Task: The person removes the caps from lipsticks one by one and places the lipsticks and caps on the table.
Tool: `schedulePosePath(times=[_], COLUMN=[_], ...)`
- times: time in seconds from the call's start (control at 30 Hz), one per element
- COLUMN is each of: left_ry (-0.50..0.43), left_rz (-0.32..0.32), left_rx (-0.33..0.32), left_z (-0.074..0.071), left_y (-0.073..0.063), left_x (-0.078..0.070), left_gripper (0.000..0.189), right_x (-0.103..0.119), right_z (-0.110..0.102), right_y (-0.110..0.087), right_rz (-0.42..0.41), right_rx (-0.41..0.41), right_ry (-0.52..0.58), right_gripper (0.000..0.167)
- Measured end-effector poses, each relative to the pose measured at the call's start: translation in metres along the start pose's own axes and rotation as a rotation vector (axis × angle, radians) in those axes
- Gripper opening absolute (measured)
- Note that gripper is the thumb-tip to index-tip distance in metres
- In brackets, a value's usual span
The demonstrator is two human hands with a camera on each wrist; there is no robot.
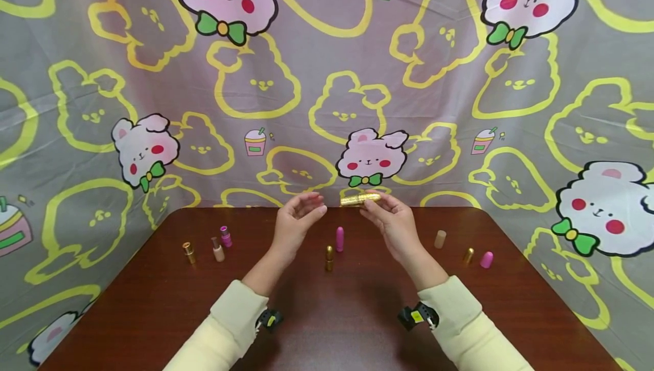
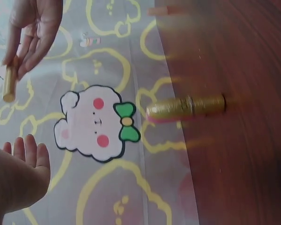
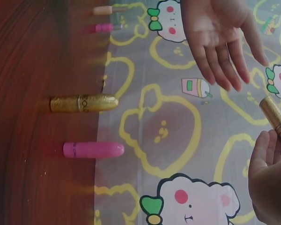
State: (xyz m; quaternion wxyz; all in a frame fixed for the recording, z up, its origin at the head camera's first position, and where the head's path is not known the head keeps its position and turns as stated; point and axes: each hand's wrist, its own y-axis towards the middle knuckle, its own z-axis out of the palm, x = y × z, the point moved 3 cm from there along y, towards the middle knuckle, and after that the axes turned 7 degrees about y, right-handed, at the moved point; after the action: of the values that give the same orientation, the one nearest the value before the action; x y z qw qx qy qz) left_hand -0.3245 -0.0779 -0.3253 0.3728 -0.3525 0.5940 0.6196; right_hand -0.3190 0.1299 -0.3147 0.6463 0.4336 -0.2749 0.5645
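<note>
My right hand [image 1: 392, 224] pinches a gold lipstick tube [image 1: 360, 199] between thumb and fingers, tilted nearly level above the table's far edge. Its plain end points toward my left hand [image 1: 298, 220], whose fingers are relaxed and hold nothing; a gap separates the two. In the right wrist view the held tube shows lettering near its middle band. Below and between the hands, a second gold lipstick tube [image 1: 329, 258] stands upright with its cap on. Just behind it stands a closed pink lipstick tube [image 1: 340, 239].
On the left of the brown table [image 1: 337, 325] stand an uncapped gold tube [image 1: 189, 252], a beige one [image 1: 218, 251] and a pink one [image 1: 226, 237]. A beige cap [image 1: 440, 239], gold cap [image 1: 468, 255] and pink cap [image 1: 487, 260] are on the right. Patterned cloth [image 1: 301, 150] hangs behind.
</note>
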Motion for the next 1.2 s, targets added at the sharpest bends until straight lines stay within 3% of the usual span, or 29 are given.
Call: schedulePosePath(times=[0.2,0.4,0.53,0.93,1.2], left_ry=[-0.055,-0.104,-0.124,-0.146,-0.155], left_rz=[-0.029,-0.042,-0.045,-0.037,-0.039], left_rx=[0.022,0.037,0.040,-0.012,-0.042], left_z=[0.016,0.029,0.034,0.039,0.040], left_y=[-0.002,-0.001,-0.001,0.000,-0.001], left_x=[-0.002,-0.002,-0.001,-0.001,0.000], left_gripper=[0.033,0.035,0.035,0.031,0.025], right_x=[-0.002,-0.006,-0.008,-0.012,-0.013], right_z=[0.005,0.010,0.013,0.019,0.021], right_y=[-0.002,-0.003,-0.004,-0.006,-0.007], right_rz=[0.010,0.037,0.057,0.053,0.052], right_rx=[-0.007,-0.019,-0.020,0.010,0.004], right_ry=[0.092,0.150,0.177,0.199,0.237], right_gripper=[0.016,0.016,0.024,0.035,0.015])
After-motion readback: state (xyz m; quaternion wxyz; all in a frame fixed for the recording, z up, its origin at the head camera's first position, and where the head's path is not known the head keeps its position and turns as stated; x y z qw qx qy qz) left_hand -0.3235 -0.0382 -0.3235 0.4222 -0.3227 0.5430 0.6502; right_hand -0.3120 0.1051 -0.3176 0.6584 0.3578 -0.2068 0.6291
